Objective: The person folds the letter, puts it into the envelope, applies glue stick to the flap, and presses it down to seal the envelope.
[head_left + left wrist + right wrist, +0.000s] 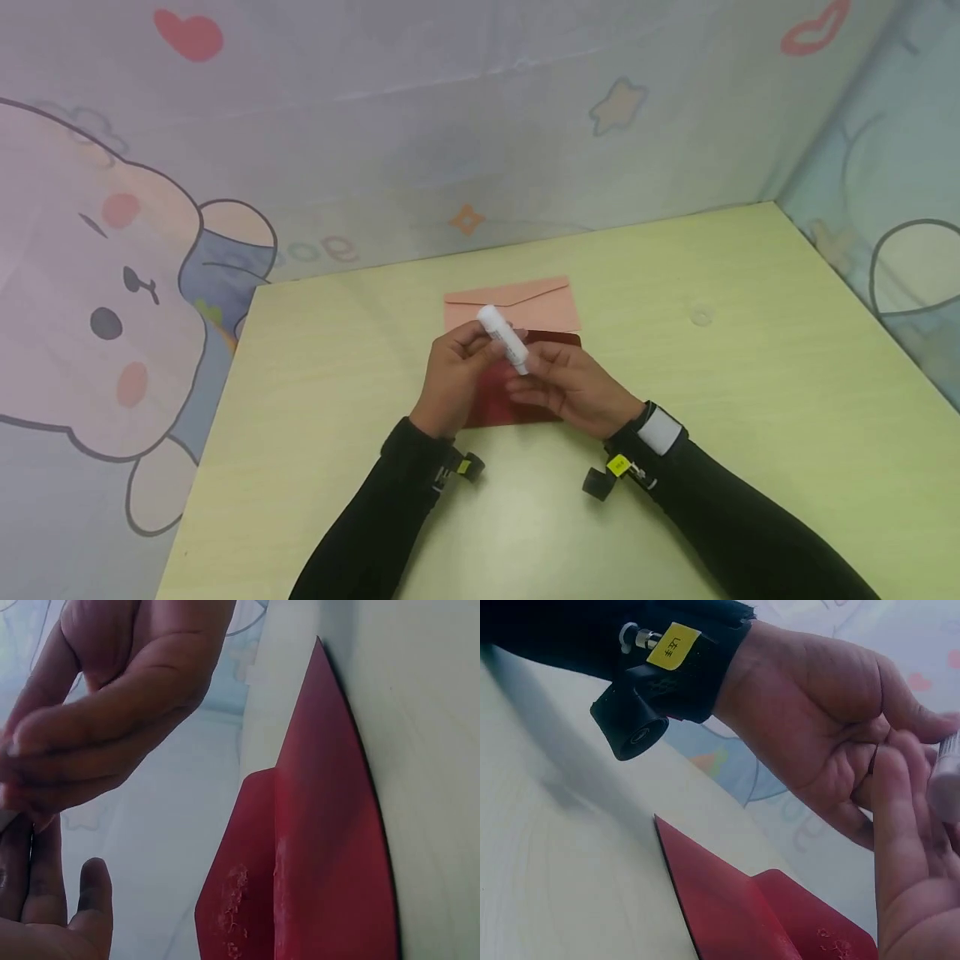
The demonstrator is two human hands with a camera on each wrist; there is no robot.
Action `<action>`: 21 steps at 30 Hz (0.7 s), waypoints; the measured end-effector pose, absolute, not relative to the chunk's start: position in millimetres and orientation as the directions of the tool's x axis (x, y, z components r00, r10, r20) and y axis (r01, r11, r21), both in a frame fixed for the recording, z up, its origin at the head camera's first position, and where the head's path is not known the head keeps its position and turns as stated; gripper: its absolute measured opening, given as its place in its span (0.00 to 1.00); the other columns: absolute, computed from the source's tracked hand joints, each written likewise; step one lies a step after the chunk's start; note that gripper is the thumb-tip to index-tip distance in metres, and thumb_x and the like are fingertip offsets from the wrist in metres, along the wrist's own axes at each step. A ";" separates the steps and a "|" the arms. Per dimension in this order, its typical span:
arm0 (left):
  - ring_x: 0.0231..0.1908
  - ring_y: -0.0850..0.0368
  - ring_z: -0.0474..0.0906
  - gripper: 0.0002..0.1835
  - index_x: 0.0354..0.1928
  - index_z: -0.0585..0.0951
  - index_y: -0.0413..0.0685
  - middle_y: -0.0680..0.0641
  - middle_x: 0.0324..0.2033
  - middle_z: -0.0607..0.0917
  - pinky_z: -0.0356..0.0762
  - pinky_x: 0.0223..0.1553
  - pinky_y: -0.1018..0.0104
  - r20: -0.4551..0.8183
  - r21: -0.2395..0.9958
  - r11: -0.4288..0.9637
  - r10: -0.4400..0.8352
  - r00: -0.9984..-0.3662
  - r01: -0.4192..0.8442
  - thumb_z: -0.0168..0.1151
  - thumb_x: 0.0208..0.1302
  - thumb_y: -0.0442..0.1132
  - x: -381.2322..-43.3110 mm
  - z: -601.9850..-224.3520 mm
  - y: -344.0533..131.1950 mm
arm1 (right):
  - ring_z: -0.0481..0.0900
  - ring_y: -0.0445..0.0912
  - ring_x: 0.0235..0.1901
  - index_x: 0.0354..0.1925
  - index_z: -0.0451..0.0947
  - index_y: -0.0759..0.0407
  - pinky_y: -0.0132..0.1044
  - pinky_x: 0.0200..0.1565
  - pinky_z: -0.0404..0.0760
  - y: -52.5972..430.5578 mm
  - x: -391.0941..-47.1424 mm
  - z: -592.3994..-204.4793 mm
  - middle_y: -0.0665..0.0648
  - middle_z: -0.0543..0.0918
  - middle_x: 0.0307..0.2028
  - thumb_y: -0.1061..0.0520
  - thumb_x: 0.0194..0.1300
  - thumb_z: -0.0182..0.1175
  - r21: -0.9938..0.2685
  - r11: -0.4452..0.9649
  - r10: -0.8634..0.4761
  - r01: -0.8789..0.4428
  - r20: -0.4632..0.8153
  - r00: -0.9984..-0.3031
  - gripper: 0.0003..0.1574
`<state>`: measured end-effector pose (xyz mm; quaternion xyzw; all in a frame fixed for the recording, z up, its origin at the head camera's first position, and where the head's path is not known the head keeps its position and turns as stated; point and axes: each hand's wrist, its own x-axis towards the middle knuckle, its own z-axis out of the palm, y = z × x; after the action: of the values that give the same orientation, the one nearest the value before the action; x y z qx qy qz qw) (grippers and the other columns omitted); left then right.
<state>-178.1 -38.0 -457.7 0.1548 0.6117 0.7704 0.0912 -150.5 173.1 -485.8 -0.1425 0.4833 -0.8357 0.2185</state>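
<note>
A white glue stick (502, 337) is held at a tilt above a red envelope (491, 400). My left hand (452, 371) grips its barrel between thumb and fingers. At its lower end, the thumb and forefinger of my right hand (577, 385) pinch the stick while the other fingers extend loosely. In the left wrist view, whitish smears of glue mark the envelope's raised flap (238, 900). Part of the glue stick's barrel (946, 784) shows at the right edge of the right wrist view. Both hands partly cover the envelope.
Just behind the red envelope lies a pink envelope (517, 308), flap side up. A small clear ring-like thing (701, 316) is on the pale table (750, 433) to the right. A printed cloth (420, 133) hangs along the table's back and sides.
</note>
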 end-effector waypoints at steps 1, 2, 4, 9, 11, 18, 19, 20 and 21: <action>0.54 0.66 0.93 0.17 0.63 0.84 0.24 0.42 0.51 0.98 0.86 0.65 0.67 0.115 0.973 -0.229 0.318 -0.941 0.042 0.65 0.78 0.25 -178.1 -458.3 -37.8 | 0.96 0.40 0.50 0.52 0.88 0.51 0.38 0.61 0.93 172.3 -150.4 -486.3 0.48 0.93 0.51 0.62 0.90 0.57 -0.876 -0.432 -0.479 0.215 0.020 -0.878 0.13; 0.53 0.65 0.93 0.17 0.63 0.84 0.24 0.45 0.49 0.98 0.86 0.64 0.67 0.104 0.974 -0.225 0.308 -0.946 0.034 0.65 0.77 0.25 -178.4 -459.2 -37.5 | 0.96 0.40 0.50 0.50 0.88 0.50 0.38 0.61 0.93 171.3 -150.2 -486.6 0.48 0.92 0.51 0.65 0.88 0.57 -0.885 -0.420 -0.456 0.200 0.015 -0.890 0.14; 0.50 0.65 0.93 0.16 0.62 0.85 0.25 0.51 0.44 0.98 0.86 0.62 0.67 0.083 0.977 -0.214 0.278 -0.957 0.023 0.67 0.76 0.25 -178.8 -460.8 -37.1 | 0.96 0.39 0.50 0.48 0.86 0.51 0.39 0.60 0.93 168.4 -149.5 -486.7 0.47 0.92 0.50 0.69 0.85 0.58 -0.904 -0.390 -0.401 0.176 -0.005 -0.916 0.16; 0.44 0.66 0.92 0.15 0.58 0.87 0.26 0.60 0.37 0.96 0.86 0.54 0.69 0.074 0.977 -0.212 0.230 -0.970 0.025 0.71 0.74 0.26 -178.8 -463.5 -35.8 | 0.93 0.37 0.48 0.43 0.83 0.53 0.34 0.57 0.93 159.2 -148.4 -486.0 0.45 0.93 0.42 0.71 0.76 0.69 -0.956 -0.277 -0.240 0.100 -0.032 -0.970 0.13; 0.43 0.67 0.92 0.15 0.58 0.88 0.27 0.59 0.37 0.96 0.87 0.53 0.69 0.078 0.973 -0.227 0.220 -0.972 0.026 0.72 0.73 0.26 -178.4 -464.2 -34.6 | 0.91 0.36 0.46 0.43 0.82 0.55 0.31 0.54 0.91 155.1 -147.4 -484.9 0.44 0.91 0.43 0.68 0.72 0.74 -0.980 -0.193 -0.161 0.054 -0.023 -0.987 0.12; 0.46 0.65 0.92 0.15 0.59 0.89 0.29 0.55 0.40 0.96 0.88 0.50 0.70 0.060 0.968 -0.251 0.171 -0.983 0.016 0.74 0.73 0.28 -176.1 -465.3 -28.9 | 0.94 0.37 0.48 0.48 0.77 0.66 0.27 0.51 0.89 144.9 -142.6 -482.4 0.55 0.94 0.47 0.64 0.70 0.78 -1.000 0.020 0.013 -0.001 0.002 -1.000 0.18; 0.46 0.65 0.92 0.15 0.59 0.89 0.29 0.55 0.40 0.96 0.88 0.50 0.70 0.059 0.967 -0.255 0.168 -0.984 0.015 0.74 0.73 0.27 -176.3 -465.5 -28.1 | 0.95 0.39 0.50 0.48 0.77 0.66 0.27 0.51 0.90 143.9 -142.2 -481.9 0.59 0.95 0.49 0.65 0.70 0.78 -1.000 0.026 0.023 -0.001 0.001 -1.000 0.19; 0.46 0.65 0.91 0.16 0.59 0.88 0.29 0.55 0.40 0.96 0.88 0.50 0.70 0.058 0.966 -0.257 0.168 -0.984 0.013 0.74 0.73 0.28 -176.5 -465.6 -27.1 | 0.95 0.41 0.52 0.49 0.77 0.67 0.27 0.51 0.90 143.5 -141.8 -481.6 0.61 0.94 0.51 0.65 0.70 0.78 -0.999 0.038 0.037 -0.001 0.003 -0.999 0.19; 0.46 0.65 0.92 0.16 0.59 0.88 0.29 0.55 0.40 0.96 0.88 0.50 0.70 0.058 0.966 -0.258 0.168 -0.984 0.012 0.74 0.73 0.28 -176.8 -465.7 -26.3 | 0.95 0.43 0.53 0.49 0.77 0.67 0.26 0.51 0.90 143.1 -141.3 -481.1 0.64 0.93 0.53 0.64 0.70 0.78 -0.999 0.047 0.047 -0.001 0.003 -0.999 0.19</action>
<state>-176.8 -26.3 -465.7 0.0744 0.6070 0.7897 0.0493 -141.3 143.1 -481.1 0.0158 0.7234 -0.6901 -0.0175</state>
